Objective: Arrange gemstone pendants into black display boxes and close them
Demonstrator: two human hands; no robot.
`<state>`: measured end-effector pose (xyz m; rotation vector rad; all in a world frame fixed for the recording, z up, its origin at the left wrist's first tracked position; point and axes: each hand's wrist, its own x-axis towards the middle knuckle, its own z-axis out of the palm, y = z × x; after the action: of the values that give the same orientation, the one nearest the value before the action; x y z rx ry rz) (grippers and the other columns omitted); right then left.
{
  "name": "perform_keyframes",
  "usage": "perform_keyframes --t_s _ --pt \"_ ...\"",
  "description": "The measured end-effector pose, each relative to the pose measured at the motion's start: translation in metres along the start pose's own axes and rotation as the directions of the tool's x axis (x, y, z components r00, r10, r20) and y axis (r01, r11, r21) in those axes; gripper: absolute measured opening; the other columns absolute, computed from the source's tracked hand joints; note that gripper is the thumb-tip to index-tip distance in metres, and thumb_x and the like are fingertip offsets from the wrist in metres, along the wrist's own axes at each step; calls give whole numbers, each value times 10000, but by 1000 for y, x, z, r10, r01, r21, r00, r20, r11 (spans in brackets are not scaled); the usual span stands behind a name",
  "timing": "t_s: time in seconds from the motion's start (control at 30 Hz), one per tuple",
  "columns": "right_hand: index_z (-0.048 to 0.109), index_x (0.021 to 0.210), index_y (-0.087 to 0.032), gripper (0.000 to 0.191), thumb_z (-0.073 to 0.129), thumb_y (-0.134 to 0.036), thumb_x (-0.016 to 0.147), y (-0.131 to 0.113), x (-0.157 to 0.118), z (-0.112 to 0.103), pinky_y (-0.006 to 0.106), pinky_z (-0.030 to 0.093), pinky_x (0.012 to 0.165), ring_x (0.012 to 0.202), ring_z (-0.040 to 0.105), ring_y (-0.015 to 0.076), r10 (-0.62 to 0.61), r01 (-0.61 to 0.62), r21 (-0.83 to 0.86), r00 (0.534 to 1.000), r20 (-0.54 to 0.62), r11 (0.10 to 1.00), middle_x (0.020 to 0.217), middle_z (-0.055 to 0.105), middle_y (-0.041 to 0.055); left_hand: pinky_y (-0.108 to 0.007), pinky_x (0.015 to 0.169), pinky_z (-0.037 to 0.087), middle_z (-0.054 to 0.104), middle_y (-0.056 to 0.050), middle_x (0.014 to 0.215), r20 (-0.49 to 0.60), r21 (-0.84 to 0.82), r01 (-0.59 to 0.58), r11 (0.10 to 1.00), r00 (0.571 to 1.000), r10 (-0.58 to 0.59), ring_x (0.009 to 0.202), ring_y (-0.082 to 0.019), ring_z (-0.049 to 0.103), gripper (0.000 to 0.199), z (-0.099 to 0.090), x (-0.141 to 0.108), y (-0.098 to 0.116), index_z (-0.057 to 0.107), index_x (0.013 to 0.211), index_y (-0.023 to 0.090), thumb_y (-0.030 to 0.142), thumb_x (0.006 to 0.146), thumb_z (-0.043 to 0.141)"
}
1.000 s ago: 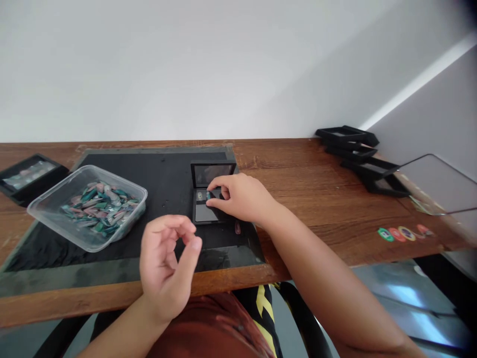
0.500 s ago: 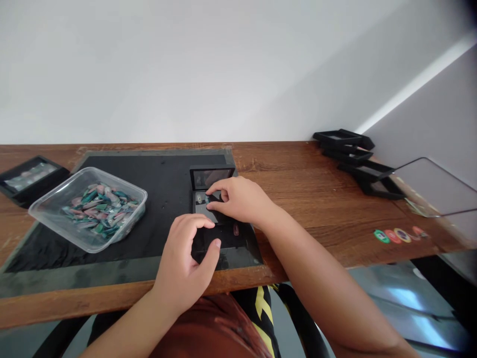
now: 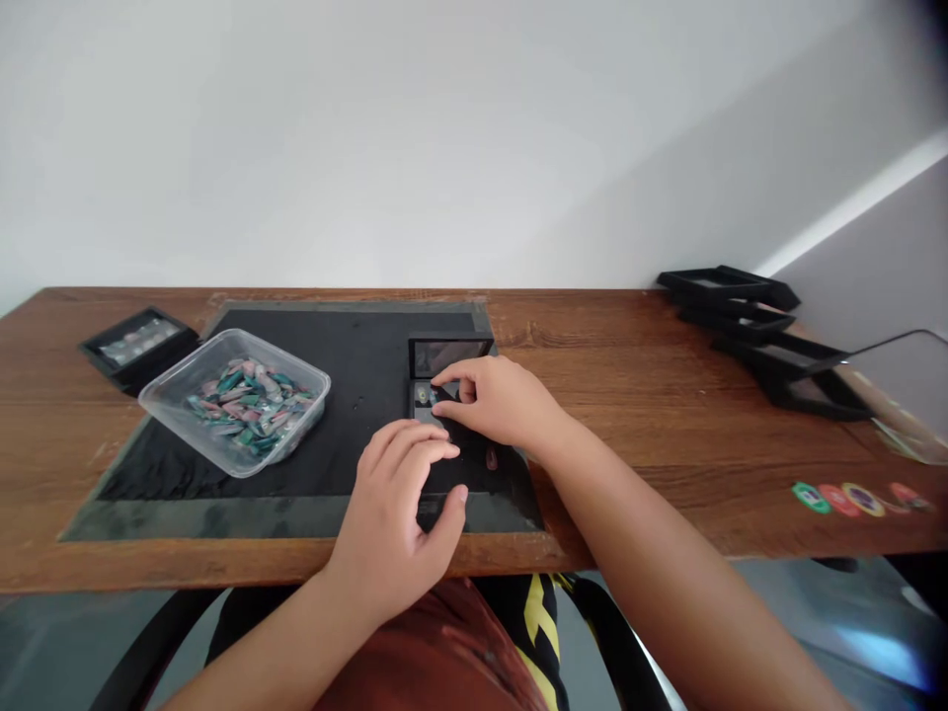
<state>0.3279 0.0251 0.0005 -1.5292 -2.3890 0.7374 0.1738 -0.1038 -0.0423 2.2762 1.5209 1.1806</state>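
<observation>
My right hand (image 3: 496,400) reaches over the lower half of a small black case (image 3: 451,352), whose lid stands raised. Its thumb and forefinger are around a small bluish piece (image 3: 434,397) inside the case, beside a pale piece (image 3: 422,395). Just in front of the case, my left hand (image 3: 407,509) hovers with fingers curved and apart, holding nothing. A small pinkish piece (image 3: 492,458) lies on the black mat (image 3: 355,346) near the case. Left of the hands, a clear plastic tub (image 3: 237,405) holds several teal, pink and clear wrapped pieces.
Another black case (image 3: 140,346) with pale pieces stands behind the tub at the left. Several black cases (image 3: 770,346) are stacked at the back right of the wooden table (image 3: 614,395). Several round coloured discs (image 3: 863,499) lie near the right front edge.
The view has shifted, so the table's contents appear further right. My right hand stays at the case with its fingers around the bluish piece. My left hand remains apart-fingered in front of it.
</observation>
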Motion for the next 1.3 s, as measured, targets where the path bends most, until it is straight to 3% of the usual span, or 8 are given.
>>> perform_keyframes --t_s 0.13,0.23,0.33,0.4,0.57,0.77,1.03,1.3 --pt "824 1074 -286 271 774 -414 841 -3 -3 -5 292 388 633 677 618 140 -6 6 14 1000 -13 1000 789 745 -17 -483 1117 469 738 -87 1223 -20 261 -71 963 997 79 1205 -276 637 260 -43 9 -16 631 1209 219 216 949 625" --pt "819 1103 -286 291 718 -451 885 -6 -6 -8 302 398 640 700 631 157 -2 3 36 1000 -23 999 812 748 -6 -512 1014 529 769 -106 1186 32 442 109 891 990 -138 1114 -331 702 279 -91 22 -51 681 1202 216 318 985 538" --pt "777 1230 -293 367 685 -455 914 -7 -8 -9 304 408 652 729 642 170 -13 17 59 998 -55 998 831 749 0 -545 1028 523 737 -105 1324 129 546 315 776 884 -449 1196 -370 689 417 -130 33 -96 655 1313 208 263 980 411" --pt "751 1278 -294 399 690 -445 914 -6 -8 -9 301 407 652 730 643 170 -22 26 65 998 -63 998 823 745 -3 -536 1089 491 701 -122 1400 199 576 309 757 845 -496 1283 -375 648 458 -143 38 -122 635 1348 173 263 954 418" --pt "756 1250 -297 382 715 -426 893 -3 -7 -11 289 383 611 686 627 160 -37 39 48 998 -56 998 775 724 -17 -481 1028 516 739 -138 1314 255 634 249 732 826 -502 1211 -372 677 433 -141 47 -146 706 1212 216 451 907 506" --pt "784 1144 -279 301 692 -434 904 2 -4 -10 284 383 599 648 612 148 -58 66 51 988 -143 997 719 690 -28 -421 894 519 778 -86 1192 204 643 288 710 829 -521 1097 -325 700 351 -137 51 -135 726 1092 254 446 941 474" --pt "747 1196 -280 326 673 -437 920 0 -5 -7 276 375 593 649 622 152 -69 69 5 993 -91 998 715 692 -35 -413 786 482 787 -86 1142 57 642 412 647 816 -575 1026 -341 705 409 -148 54 -127 722 1098 265 507 990 411" --pt "734 1213 -261 344 658 -450 936 -3 -6 -8 285 365 594 635 623 155 -61 60 -18 995 -80 998 707 689 -32 -362 709 440 781 -49 1057 4 604 501 619 775 -632 937 -301 694 334 -155 55 -125 691 1025 284 536 961 481"
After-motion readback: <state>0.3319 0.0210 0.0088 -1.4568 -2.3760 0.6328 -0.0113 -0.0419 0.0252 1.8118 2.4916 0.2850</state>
